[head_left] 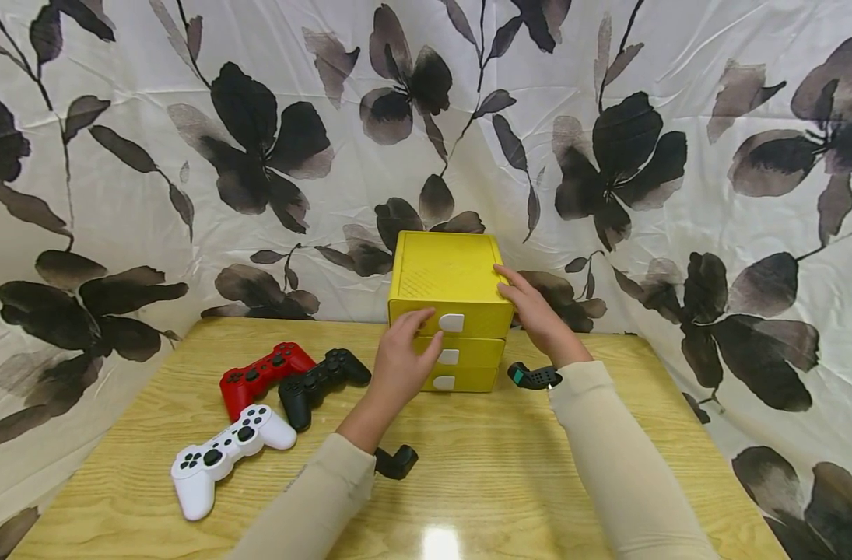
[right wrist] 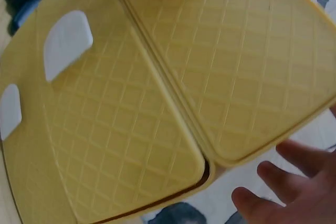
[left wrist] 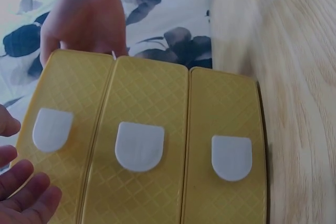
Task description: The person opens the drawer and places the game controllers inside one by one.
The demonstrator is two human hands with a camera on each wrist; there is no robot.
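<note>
A yellow three-drawer box (head_left: 448, 268) with white tabs stands at the back of the table. In front of its top drawer is my left hand (head_left: 406, 354), its fingers loosely bent near the white tab (head_left: 451, 322). The left wrist view shows those fingers (left wrist: 31, 187) beside the top drawer front, holding nothing; whether they touch it I cannot tell. My right hand (head_left: 541, 319) rests along the box's upper right edge. Seen from the right wrist, its fingers (right wrist: 283, 182) are spread at the side of the box. All three drawers look pushed in.
Left of the box lie a red game controller (head_left: 263, 376), a black game controller (head_left: 320, 385) and a white game controller (head_left: 226, 451), close together on the wooden table (head_left: 496, 474). Behind the table hangs a white cloth (head_left: 482, 171) with dark flowers.
</note>
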